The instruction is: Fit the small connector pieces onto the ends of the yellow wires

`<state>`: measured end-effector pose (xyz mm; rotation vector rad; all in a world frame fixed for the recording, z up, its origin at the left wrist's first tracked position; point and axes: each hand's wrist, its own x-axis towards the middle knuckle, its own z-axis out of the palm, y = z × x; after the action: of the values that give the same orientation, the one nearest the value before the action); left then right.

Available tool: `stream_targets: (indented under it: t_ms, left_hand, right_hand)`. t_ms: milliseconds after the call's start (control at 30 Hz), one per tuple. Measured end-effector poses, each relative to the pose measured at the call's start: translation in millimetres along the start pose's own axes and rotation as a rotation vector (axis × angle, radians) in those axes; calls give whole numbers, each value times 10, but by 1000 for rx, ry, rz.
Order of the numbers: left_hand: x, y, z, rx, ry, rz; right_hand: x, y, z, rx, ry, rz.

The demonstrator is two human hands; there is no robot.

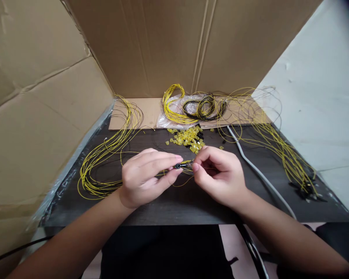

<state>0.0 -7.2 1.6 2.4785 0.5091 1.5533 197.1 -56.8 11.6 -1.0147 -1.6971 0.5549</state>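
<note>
My left hand (148, 172) pinches a small black cylindrical part (179, 166) between thumb and fingertips, its round end facing me. Close by on the right, my right hand (221, 174) has thumb and forefinger pressed together at the other end of that part; what lies in this pinch is too small to make out. Thin yellow and black wires (104, 186) run in a long loop from the left side of the dark table (163, 213) to behind my hands. Just beyond my fingers lies a pile of small translucent yellow pieces (189, 135) mixed with black bits.
Coiled yellow wire (171, 112) and coiled black wire (205, 108) rest on a plastic bag (163, 122) at the back. More yellow wires (287, 155) with black ends spread rightward. A grey cable (258, 174) crosses the table. Cardboard walls (163, 46) stand behind and left.
</note>
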Motion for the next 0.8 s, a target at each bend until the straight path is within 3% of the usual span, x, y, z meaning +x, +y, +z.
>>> stream_targets:
  t_ms: [500,800]
  left_hand:
    - [3,1,-10,49,-7,11]
    - [-4,-12,-23,61,-18,20]
  right_hand:
    - [-2,-1,-7,-69,14,-47]
    - [-1,-3,-31,28,-1,47]
